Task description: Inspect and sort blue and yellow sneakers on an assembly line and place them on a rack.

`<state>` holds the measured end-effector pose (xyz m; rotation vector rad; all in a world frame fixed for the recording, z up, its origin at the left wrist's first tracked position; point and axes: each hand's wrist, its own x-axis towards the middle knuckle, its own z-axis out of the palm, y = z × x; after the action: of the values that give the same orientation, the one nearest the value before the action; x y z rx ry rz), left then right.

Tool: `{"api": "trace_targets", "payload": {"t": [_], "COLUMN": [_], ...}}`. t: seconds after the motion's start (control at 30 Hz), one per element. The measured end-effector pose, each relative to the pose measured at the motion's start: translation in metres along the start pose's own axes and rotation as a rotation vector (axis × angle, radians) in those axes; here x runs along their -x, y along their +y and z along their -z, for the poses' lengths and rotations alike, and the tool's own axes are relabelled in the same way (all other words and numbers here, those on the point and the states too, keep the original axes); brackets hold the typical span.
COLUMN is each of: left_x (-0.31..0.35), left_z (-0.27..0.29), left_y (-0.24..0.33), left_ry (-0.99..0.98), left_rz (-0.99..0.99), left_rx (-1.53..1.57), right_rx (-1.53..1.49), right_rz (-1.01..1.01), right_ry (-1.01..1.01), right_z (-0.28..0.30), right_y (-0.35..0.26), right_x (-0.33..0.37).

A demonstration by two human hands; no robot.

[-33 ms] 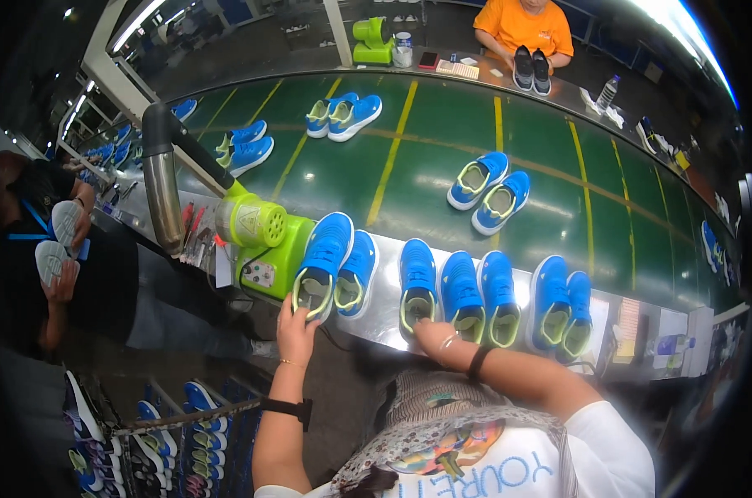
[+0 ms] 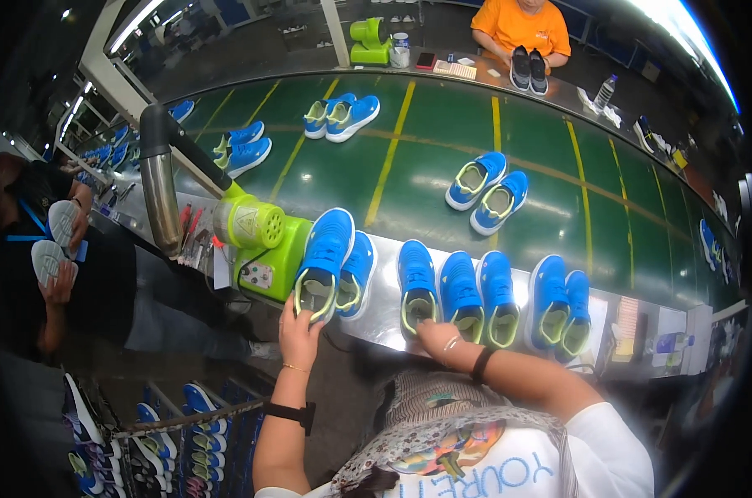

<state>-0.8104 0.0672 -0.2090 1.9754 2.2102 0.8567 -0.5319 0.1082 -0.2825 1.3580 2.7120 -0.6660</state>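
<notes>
My left hand (image 2: 300, 334) grips the heel of a blue sneaker (image 2: 329, 245) with a white sole and lime-green lining, its toe pointing away from me. Close against its right side stands another blue sneaker (image 2: 356, 270). My right hand (image 2: 438, 340) is closed at the heel of a third blue sneaker (image 2: 417, 270); the fingertips reach its collar and are partly hidden. Just right of that hand stand a blue sneaker (image 2: 459, 286) and its neighbour (image 2: 497, 286). Farther right is one more pair of blue sneakers (image 2: 549, 295). All rest on a metal ledge (image 2: 382, 319).
A lime-green machine (image 2: 268, 249) with a metal pipe (image 2: 160, 199) stands left of my left hand. Beyond the ledge, a green belt (image 2: 426, 191) carries several blue sneakers (image 2: 500, 199). Co-workers handle shoes across the belt and at the left. Shoe racks (image 2: 156, 448) stand lower left.
The sneaker in my left hand sits very slightly farther forward. My right hand shows no clear movement.
</notes>
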Motion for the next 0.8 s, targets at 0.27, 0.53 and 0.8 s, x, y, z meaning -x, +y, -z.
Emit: {"api": "trace_targets", "payload": {"t": [0.27, 0.53, 0.8], "left_x": [0.009, 0.036, 0.024], "left_z": [-0.056, -0.111, -0.08], "left_y": [0.078, 0.077, 0.089], "left_ry": [-0.244, -0.38, -0.417], "left_rz": [-0.106, 0.105, -0.083], "left_rx": [0.174, 0.045, -0.043], "right_rx": [0.026, -0.015, -0.236], "right_rz": [-0.113, -0.05, 0.015], "right_ry": [0.035, 0.018, 0.076], "right_z": [0.008, 0.013, 0.042], "right_y": [0.033, 0.014, 0.011], "right_x": [0.044, 0.027, 0.047]}}
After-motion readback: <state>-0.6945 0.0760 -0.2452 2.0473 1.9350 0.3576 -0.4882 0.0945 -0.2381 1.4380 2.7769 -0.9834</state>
